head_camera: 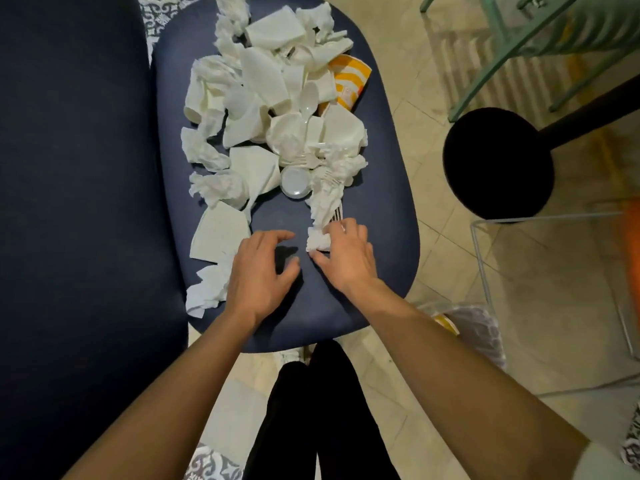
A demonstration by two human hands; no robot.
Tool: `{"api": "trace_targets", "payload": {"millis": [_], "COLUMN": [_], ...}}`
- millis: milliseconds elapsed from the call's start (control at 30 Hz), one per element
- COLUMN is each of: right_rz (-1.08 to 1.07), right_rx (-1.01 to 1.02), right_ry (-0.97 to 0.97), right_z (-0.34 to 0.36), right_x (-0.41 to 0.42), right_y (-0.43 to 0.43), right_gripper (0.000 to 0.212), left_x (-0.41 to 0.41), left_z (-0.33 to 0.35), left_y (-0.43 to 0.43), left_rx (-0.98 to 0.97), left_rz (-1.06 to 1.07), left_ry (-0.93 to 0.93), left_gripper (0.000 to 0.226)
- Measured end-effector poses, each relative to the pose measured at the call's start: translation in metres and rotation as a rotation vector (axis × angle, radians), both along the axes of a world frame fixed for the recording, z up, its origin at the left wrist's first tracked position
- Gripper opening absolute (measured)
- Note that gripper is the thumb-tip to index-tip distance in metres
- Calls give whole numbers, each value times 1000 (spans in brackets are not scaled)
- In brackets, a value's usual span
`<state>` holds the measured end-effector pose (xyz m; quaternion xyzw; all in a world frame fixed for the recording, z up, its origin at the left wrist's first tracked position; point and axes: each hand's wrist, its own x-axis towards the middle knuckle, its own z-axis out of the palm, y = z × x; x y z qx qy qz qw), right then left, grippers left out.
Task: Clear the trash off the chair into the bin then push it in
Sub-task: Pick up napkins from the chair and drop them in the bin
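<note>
On chair seat (381,209) | right grip (349,258) pinching crumpled napkin (317,240) | left grip (259,271) wide, fingers spread

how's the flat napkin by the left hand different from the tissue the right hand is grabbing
The flat napkin lies smooth and spread out; the crumpled tissue is balled up. The napkin looks larger. No hand holds the napkin, while the right hand pinches the tissue. Both are white paper on the dark chair seat.
</note>
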<state>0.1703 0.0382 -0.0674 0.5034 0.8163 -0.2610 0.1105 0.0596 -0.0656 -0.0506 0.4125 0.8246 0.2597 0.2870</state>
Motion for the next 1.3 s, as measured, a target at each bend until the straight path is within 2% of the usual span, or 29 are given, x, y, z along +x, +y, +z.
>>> {"api": "trace_targets", "payload": {"millis": [133,300,433,567,800,1033,1300], "right_rz": [26,63,92,92,229,288,271], "right_rx": [-14,-103,-170,-200,-179,-201,-193], "right_ry": [-16,165,223,255,278,227,206], "right_z": [-5,3,11,12,6,0,0], "right_x": [2,6,-2,-15,-21,-25,-29], "right_y": [-3,-9,-17,-19,-18,-13,-10], "right_gripper": [39,22,27,27,27,16,25], "left_x": [-2,-4,-5,-8,-4,-2,-6], "left_z": [-1,8,12,7,-14,-28,-35], "left_y": [0,-11,-31,-44,-58,-53,-59], "left_rx": [18,98,54,-26,-254,-287,-290], "left_rz": [0,15,106,165,236,230,229], "left_ry": [-2,122,314,356,277,283,170], "left_gripper": [34,26,31,41,55,42,35]}}
